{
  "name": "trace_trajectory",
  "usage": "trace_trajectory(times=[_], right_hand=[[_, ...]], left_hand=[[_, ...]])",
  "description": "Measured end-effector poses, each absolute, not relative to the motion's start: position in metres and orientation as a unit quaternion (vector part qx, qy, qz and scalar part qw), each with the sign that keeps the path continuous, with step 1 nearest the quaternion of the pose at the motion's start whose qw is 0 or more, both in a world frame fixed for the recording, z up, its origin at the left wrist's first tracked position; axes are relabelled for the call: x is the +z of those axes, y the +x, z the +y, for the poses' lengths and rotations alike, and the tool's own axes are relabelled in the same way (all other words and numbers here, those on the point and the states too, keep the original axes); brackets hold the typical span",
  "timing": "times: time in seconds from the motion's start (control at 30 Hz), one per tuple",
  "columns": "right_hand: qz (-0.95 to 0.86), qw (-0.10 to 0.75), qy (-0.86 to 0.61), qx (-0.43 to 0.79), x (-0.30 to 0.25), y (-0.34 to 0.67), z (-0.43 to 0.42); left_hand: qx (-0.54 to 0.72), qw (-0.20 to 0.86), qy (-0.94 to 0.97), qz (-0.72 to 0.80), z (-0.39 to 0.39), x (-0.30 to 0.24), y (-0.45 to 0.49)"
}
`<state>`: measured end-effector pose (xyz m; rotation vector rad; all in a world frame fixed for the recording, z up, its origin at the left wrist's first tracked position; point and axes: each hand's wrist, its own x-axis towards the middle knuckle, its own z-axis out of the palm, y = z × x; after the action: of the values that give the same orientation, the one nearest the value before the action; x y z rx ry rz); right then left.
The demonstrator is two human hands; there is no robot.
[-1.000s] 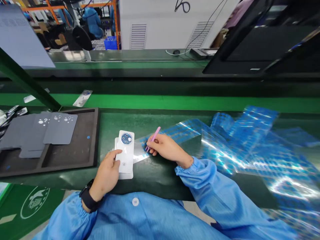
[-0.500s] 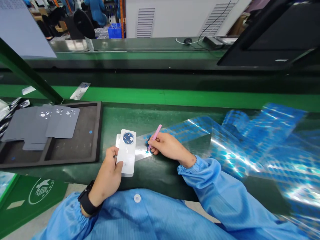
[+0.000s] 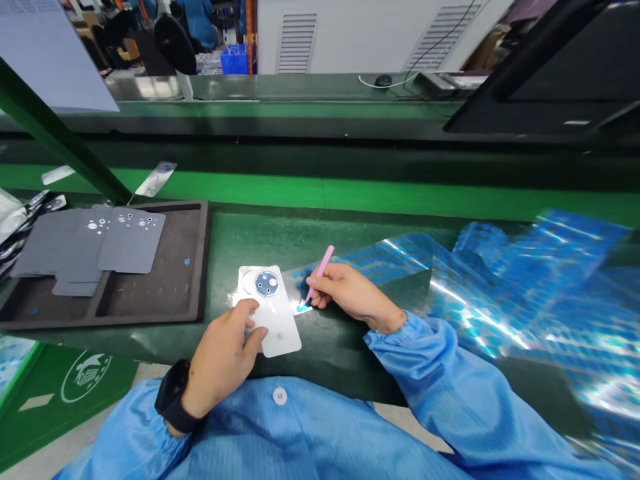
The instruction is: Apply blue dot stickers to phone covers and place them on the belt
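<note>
My left hand (image 3: 220, 360) grips a white rectangular card (image 3: 280, 327) by its lower left side. A round blue disc with holes (image 3: 266, 284) sits near the card's top end. My right hand (image 3: 350, 293) holds pink tweezers (image 3: 323, 270) like a pen. Their tip rests on a small bright blue dot (image 3: 301, 308) at the end of a transparent film strip (image 3: 380, 261) printed with blue dots. The card's right corner lies close to the film, and the tweezers tip is beside the card, not touching it.
A dark foam tray (image 3: 150, 313) at the left holds several grey perforated sheets (image 3: 131, 241). Shiny blue-dotted film (image 3: 540, 280) spreads across the green bench to the right. A green post (image 3: 55, 133) rises at the left, and a dark monitor (image 3: 565, 73) hangs upper right.
My left hand has turned the white card, tilting its top end to the left. The tweezers tip has moved down onto the blue dot on the film.
</note>
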<state>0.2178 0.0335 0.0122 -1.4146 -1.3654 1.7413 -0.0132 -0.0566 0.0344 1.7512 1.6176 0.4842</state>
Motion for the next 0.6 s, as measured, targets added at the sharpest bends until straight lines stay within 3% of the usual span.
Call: trace_trajectory(times=[0.17,0.6], right_hand=[[-0.488,0.326,-0.529,0.613,0.027,0.205,0.037],[-0.461,0.3,-0.584,0.597,0.012,0.174,0.054]], left_hand=[[0.202,0.168,0.751,0.606,-0.028,0.014,-0.002],[0.162,0.13,0.813,0.544,-0.025,-0.007,-0.004]])
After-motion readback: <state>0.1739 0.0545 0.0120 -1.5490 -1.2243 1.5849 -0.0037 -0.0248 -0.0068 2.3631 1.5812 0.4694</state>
